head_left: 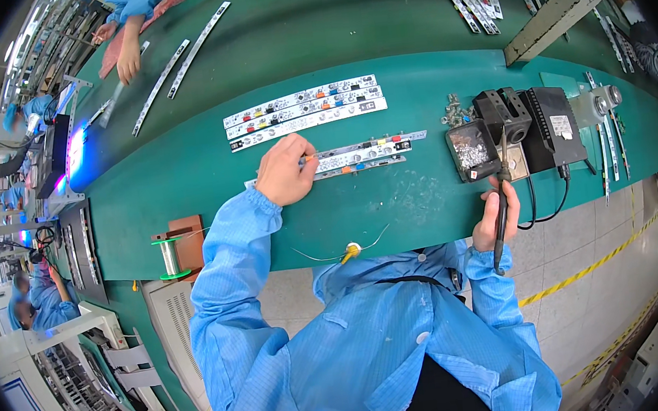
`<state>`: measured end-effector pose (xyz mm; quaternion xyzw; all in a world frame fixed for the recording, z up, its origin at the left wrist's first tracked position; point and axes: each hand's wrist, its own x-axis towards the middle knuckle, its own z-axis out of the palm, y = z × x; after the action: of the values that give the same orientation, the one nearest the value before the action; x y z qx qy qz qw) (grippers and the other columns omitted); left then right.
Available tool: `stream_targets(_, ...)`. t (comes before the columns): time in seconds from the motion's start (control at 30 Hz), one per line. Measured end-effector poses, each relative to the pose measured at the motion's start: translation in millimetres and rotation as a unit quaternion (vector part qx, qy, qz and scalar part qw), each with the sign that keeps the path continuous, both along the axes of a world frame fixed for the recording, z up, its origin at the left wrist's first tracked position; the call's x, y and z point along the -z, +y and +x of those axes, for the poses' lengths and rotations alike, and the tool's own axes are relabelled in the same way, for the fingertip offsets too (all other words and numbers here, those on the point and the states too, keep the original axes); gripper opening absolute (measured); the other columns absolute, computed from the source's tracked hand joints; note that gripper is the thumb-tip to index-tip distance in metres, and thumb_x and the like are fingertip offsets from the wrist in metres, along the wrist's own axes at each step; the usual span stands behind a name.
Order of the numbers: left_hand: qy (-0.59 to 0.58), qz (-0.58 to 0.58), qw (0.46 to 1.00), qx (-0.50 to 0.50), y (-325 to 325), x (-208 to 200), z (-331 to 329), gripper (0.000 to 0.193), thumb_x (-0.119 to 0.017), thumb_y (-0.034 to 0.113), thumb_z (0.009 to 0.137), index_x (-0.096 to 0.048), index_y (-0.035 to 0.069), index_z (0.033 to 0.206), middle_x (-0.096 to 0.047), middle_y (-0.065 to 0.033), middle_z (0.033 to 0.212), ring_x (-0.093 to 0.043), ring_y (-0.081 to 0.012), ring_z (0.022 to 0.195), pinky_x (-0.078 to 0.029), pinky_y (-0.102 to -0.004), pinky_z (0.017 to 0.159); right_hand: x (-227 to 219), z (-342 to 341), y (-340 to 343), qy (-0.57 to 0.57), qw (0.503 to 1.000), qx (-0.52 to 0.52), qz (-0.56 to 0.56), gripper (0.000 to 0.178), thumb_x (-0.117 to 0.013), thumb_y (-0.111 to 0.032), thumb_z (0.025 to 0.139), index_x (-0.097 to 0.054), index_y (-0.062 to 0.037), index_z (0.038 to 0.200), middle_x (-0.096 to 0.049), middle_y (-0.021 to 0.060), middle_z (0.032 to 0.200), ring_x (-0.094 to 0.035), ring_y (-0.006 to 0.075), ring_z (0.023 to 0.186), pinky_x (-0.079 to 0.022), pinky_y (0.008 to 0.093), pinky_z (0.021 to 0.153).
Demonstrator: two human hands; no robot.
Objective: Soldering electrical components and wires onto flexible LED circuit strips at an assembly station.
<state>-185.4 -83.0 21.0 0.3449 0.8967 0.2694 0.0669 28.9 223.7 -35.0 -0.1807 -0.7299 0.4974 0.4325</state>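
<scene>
My left hand [287, 170] is closed, fingertips on the left part of a group of narrow circuit board strips [364, 155] with small coloured parts. It seems to grip one strip, though the fingers partly cover it. My right hand [496, 217] is wrapped round the black handle of a soldering iron [501, 228]. The iron's front end points away from me, at the soldering iron stand [502, 115] and the cleaning tray beside it. Several more strips [304, 109] lie side by side just beyond my left hand.
A square black tray of small metal parts [472, 150] stands left of the black soldering station [553, 130]. Near the left are a solder wire spool [170, 259] and a brown block. A yellow-tipped wire piece [352, 251] lies at the table's front edge. A co-worker's hand [129, 60] reaches in far left.
</scene>
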Motion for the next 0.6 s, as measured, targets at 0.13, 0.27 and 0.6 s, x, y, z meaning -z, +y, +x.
stream_targets(0.13,0.046,0.054,0.997,0.005,6,4,0,0.013,-0.064,0.004,0.081,-0.056,0.002,0.09,-0.062,-0.0127,0.096,-0.063,-0.0301,0.086,-0.051,-0.0369,0.072,-2,-1,-2,-0.002,1.0,0.003,-0.005,0.033,-0.052,-0.004,0.092,-0.05,0.0059,0.123,-0.064,0.0204,0.111,-0.057,0.016,0.082,-0.049,0.0299,0.077)
stream_targets(0.27,0.143,0.086,0.986,0.001,7,-7,5,0.013,-0.064,0.003,0.081,-0.056,0.002,0.092,-0.065,-0.0135,0.098,-0.065,-0.0312,0.084,-0.053,-0.0359,0.069,-2,0,-2,0.002,1.0,0.008,0.002,0.033,-0.052,-0.004,0.091,-0.05,0.0062,0.123,-0.064,0.0204,0.11,-0.057,0.0163,0.082,-0.049,0.0302,0.078)
stream_targets(0.6,0.207,0.021,0.978,0.015,-3,7,-11,0.008,-0.063,0.009,0.083,-0.064,0.003,0.088,-0.062,-0.01,0.09,-0.059,-0.0287,0.086,-0.048,-0.0386,0.078,-3,1,-3,0.003,1.0,0.005,-0.016,0.033,-0.052,-0.005,0.091,-0.051,0.0066,0.122,-0.064,0.0207,0.109,-0.057,0.0162,0.081,-0.049,0.0299,0.078)
